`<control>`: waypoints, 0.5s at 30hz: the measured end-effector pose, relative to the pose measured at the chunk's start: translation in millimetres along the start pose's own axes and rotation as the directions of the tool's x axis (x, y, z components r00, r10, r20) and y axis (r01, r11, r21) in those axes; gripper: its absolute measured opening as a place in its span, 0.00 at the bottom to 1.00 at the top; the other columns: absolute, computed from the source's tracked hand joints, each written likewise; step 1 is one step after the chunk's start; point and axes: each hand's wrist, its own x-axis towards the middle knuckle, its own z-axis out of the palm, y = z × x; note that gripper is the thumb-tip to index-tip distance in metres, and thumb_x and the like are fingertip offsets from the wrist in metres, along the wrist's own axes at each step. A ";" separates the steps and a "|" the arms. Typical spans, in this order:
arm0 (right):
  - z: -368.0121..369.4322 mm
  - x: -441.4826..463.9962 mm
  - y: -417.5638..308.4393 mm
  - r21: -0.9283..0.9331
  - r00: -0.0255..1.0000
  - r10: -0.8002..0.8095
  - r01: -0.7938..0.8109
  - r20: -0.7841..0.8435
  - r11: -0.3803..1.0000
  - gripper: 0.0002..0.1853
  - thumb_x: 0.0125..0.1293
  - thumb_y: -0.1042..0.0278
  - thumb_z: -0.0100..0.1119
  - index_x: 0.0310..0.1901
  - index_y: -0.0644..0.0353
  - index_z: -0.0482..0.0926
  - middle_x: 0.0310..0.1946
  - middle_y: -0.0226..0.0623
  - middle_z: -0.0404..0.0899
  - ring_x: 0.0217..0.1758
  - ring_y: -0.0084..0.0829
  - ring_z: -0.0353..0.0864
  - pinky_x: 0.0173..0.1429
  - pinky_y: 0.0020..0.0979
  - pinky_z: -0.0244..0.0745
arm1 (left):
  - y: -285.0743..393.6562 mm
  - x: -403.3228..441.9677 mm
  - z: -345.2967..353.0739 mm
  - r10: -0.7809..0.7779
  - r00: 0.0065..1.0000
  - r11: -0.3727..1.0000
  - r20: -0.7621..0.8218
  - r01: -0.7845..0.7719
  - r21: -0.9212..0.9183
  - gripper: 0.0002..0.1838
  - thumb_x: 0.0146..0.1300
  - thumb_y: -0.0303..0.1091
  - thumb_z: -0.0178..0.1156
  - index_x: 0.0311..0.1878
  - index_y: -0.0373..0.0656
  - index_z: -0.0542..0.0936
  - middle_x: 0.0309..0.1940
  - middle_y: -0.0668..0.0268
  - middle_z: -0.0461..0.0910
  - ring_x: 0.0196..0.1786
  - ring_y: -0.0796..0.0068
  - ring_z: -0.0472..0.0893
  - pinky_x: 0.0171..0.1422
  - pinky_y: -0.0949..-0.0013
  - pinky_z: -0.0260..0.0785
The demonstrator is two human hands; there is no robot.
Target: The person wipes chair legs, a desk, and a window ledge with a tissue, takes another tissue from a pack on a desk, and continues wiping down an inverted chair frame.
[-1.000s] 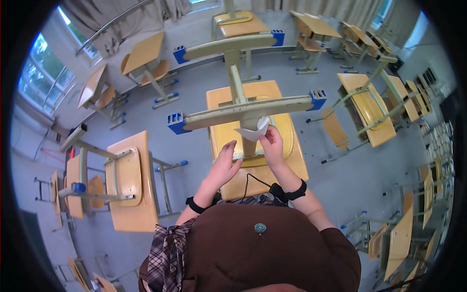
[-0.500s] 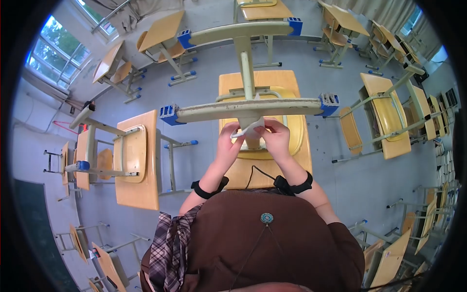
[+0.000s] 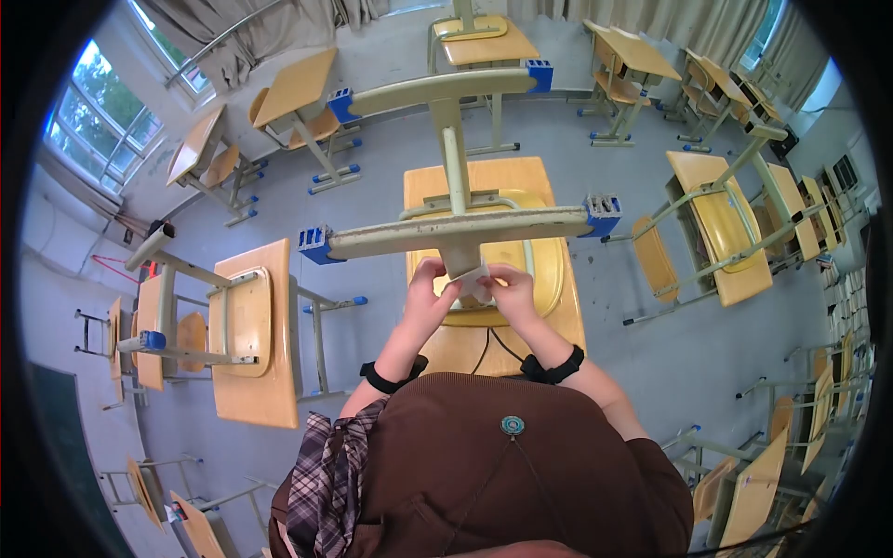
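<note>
In front of me an upturned chair with a pale metal frame [image 3: 458, 226] rests on a wooden desk [image 3: 442, 350]. Its yellow seat [image 3: 542, 260] lies against the desktop, and blue caps cover the ends of its foot bars. A small white sheet, like a wipe or piece of paper [image 3: 471, 279], is at the chair's upright post, just below the nearer foot bar. My left hand [image 3: 427, 301] pinches the sheet's left side. On the other side, my right hand [image 3: 511, 296] has its fingers closed on the right edge. Whether the sheet touches the post is unclear.
Another desk [image 3: 286, 363] bearing an upturned chair stands to my left. To the right is a similar desk [image 3: 686, 166] with a chair on it. More desks line the far curtained wall, and a black cable [image 3: 484, 352] hangs between my wrists.
The view has shifted, so the chair and desk appear lower and slightly left. My hands have drawn closer around the white sheet, which now lies flatter between them.
</note>
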 end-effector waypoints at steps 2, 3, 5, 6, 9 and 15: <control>-3.8 -2.7 9.9 -0.078 0.998 0.016 -0.012 0.055 0.997 0.06 0.50 0.78 0.62 0.32 0.64 0.81 0.29 0.37 0.80 0.33 0.27 0.78 0.39 0.25 0.71 | -7.1 -0.5 -0.4 0.012 1.000 1.000 0.001 -0.012 -0.027 0.13 0.51 0.29 0.60 0.37 0.34 0.70 0.33 0.58 0.72 0.39 0.64 0.75 0.46 0.67 0.67; -6.0 -3.4 14.0 -0.117 0.996 0.026 -0.016 0.081 0.993 0.06 0.50 0.78 0.62 0.32 0.64 0.81 0.29 0.37 0.80 0.32 0.27 0.78 0.39 0.25 0.71 | -7.5 -0.1 -1.4 0.019 1.000 0.999 0.001 -0.018 -0.039 0.13 0.51 0.29 0.61 0.37 0.34 0.70 0.33 0.58 0.71 0.38 0.63 0.75 0.45 0.67 0.67; -10.3 -2.8 21.7 -0.184 0.986 0.078 -0.050 0.149 0.982 0.06 0.51 0.78 0.60 0.32 0.62 0.81 0.29 0.37 0.80 0.31 0.27 0.78 0.37 0.25 0.71 | -6.8 -0.3 -4.9 0.040 0.999 0.999 0.032 -0.041 0.023 0.10 0.52 0.26 0.59 0.37 0.35 0.70 0.34 0.60 0.71 0.40 0.67 0.76 0.47 0.69 0.68; -12.2 -2.1 22.4 -0.219 0.979 0.099 -0.058 0.179 0.974 0.06 0.51 0.78 0.60 0.32 0.61 0.81 0.29 0.37 0.80 0.31 0.27 0.78 0.37 0.25 0.72 | -5.7 0.1 -6.1 0.051 0.998 0.997 0.048 -0.054 0.053 0.09 0.53 0.24 0.58 0.36 0.35 0.70 0.34 0.61 0.71 0.40 0.68 0.76 0.48 0.70 0.68; -17.8 3.5 16.8 -0.307 0.960 0.124 -0.043 0.251 0.951 0.07 0.52 0.78 0.58 0.34 0.60 0.81 0.30 0.37 0.80 0.32 0.28 0.79 0.37 0.26 0.72 | -9.6 2.6 -1.5 0.028 0.999 0.999 0.018 -0.029 0.029 0.09 0.52 0.24 0.59 0.34 0.35 0.70 0.32 0.60 0.72 0.39 0.68 0.77 0.46 0.70 0.69; -11.5 6.3 -53.6 -0.184 0.990 -0.061 0.084 0.124 0.979 0.08 0.52 0.80 0.57 0.36 0.65 0.79 0.31 0.41 0.80 0.33 0.29 0.79 0.39 0.26 0.72 | -7.6 6.3 0.5 -0.002 1.000 1.000 -0.006 0.002 0.005 0.10 0.50 0.27 0.61 0.32 0.33 0.71 0.28 0.57 0.72 0.34 0.62 0.75 0.40 0.68 0.69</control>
